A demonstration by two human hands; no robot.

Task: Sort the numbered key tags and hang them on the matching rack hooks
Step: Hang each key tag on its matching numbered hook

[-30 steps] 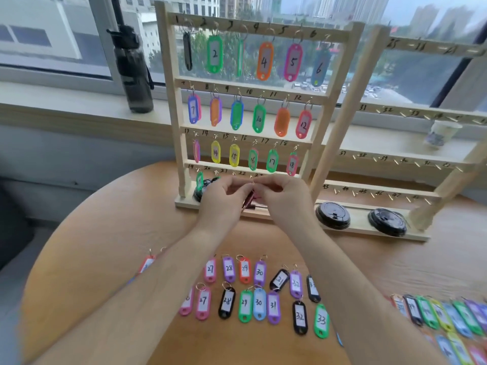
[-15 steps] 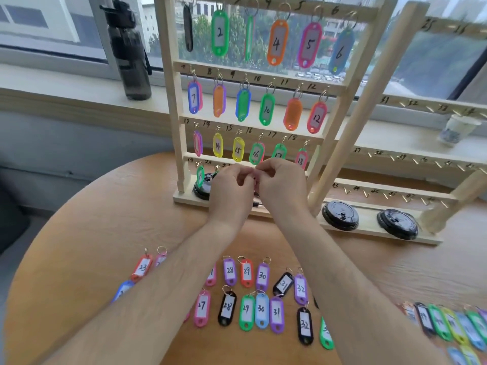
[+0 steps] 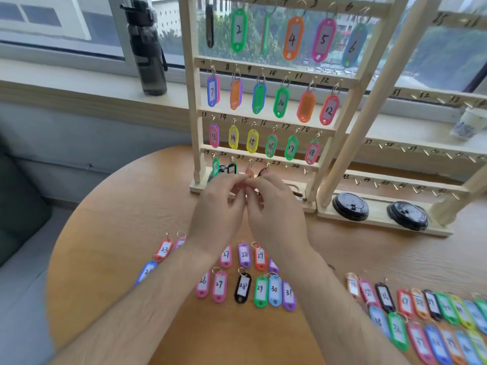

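Left hand (image 3: 218, 206) and right hand (image 3: 276, 212) fingers (image 3: 238, 183) pinch the pink key tag (image 3: 249, 172), its long axis vertical, ring uppermost.

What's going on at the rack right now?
A person is hanging numbered key tags on the wooden rack. The left hand and right hand meet at the bottom row and pinch a pinkish tag, whose number the fingers hide. The three upper rows are full. The red 23 tag and higher numbers lie on the table, not yet hung.
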